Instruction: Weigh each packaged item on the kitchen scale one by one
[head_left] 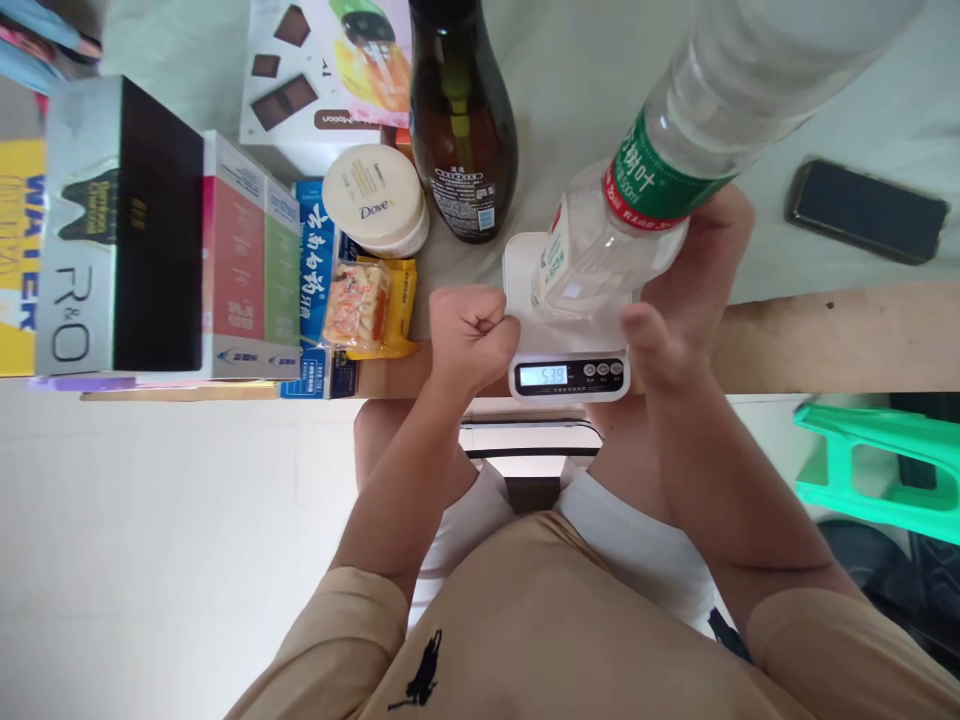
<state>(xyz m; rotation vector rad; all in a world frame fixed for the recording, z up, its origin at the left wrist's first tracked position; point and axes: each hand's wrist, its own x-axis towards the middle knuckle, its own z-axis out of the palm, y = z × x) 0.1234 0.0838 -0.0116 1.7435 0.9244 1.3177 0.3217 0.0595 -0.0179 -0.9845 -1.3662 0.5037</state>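
A clear plastic water bottle (592, 245) with a green and red label stands on a white digital kitchen scale (519, 275). The scale's lit display (544, 376) appears to read 539. My right hand (679, 300) is beside the bottle's right side, thumb and fingers apart; the bottle hides part of the fingers, and I see no grip on it. At the scale's left edge, my left hand (474, 335) rests closed in a fist, with nothing visible in it.
A dark pump-type bottle (465, 130), a Dove jar (375, 200), a wrapped snack (356, 305) and several boxes (247, 260) stand at the left. A black phone (868, 210) lies at the right. Below the table edge is a green stool (877, 470).
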